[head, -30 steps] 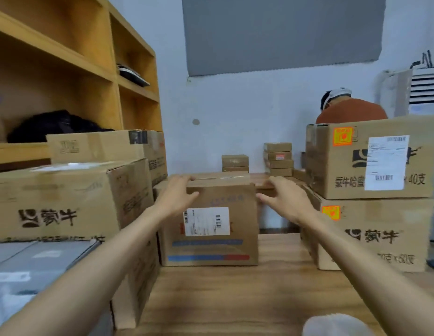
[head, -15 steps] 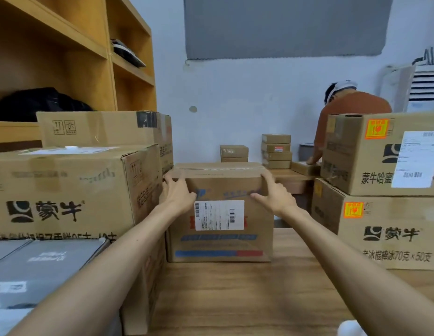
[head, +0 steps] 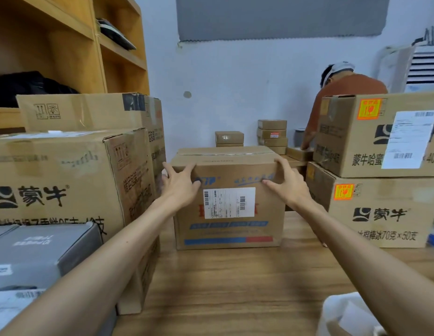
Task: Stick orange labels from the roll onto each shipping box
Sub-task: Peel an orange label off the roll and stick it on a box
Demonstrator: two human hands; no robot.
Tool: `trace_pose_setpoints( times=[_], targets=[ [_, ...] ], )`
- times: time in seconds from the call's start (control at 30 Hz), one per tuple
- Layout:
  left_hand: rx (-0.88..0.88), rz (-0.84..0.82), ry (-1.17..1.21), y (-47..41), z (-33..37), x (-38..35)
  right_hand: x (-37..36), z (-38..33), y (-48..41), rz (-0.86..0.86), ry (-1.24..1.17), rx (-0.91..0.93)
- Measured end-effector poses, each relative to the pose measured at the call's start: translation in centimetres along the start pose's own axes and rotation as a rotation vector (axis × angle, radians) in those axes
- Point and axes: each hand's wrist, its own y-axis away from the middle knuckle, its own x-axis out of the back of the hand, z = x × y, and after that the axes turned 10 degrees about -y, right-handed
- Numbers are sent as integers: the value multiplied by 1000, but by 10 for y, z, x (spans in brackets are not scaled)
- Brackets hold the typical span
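Observation:
A brown shipping box (head: 229, 229) with a white address label and blue-red stripes stands on the wooden table (head: 223, 287) in the middle. My left hand (head: 180, 184) grips its upper left corner and my right hand (head: 287, 183) its upper right corner. No orange label shows on its front face. At the right, two stacked cartons carry orange labels: the upper carton (head: 380, 134) bears one orange label (head: 369, 109), the lower carton (head: 380, 209) another orange label (head: 343, 191). The label roll is not in view.
Large cartons (head: 65, 175) and a grey box (head: 41, 251) stand at the left, before a wooden shelf (head: 72, 44). Small boxes (head: 271, 135) sit on a far table, where a person in an orange top (head: 344, 88) bends. A white object (head: 344, 316) lies at the bottom right.
Both my hands slid down from the box's top edge onto its upper corners. The box sits nearer in view than before.

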Motion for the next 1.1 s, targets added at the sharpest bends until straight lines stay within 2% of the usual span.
trace_pose_setpoints(
  times=[0.3,0.6,0.8,0.93,1.0,1.1],
  targets=[
    [-155,172,109,60,7,14,49,-1,44,52,-32,23],
    [-205,409,212,141,-9,26,79,-4,117,86,-42,135],
    [-200,457,270,160,-22,30,92,-10,158,68,-27,227],
    [-212,440,146,169,-21,31,107,-9,169,-41,-45,210],
    [-223,517,-9,178,-13,25,116,-2,176,-41,8,185],
    [-409,611,-58,195,10,5,128,17,194,-33,151,216]
  ],
)
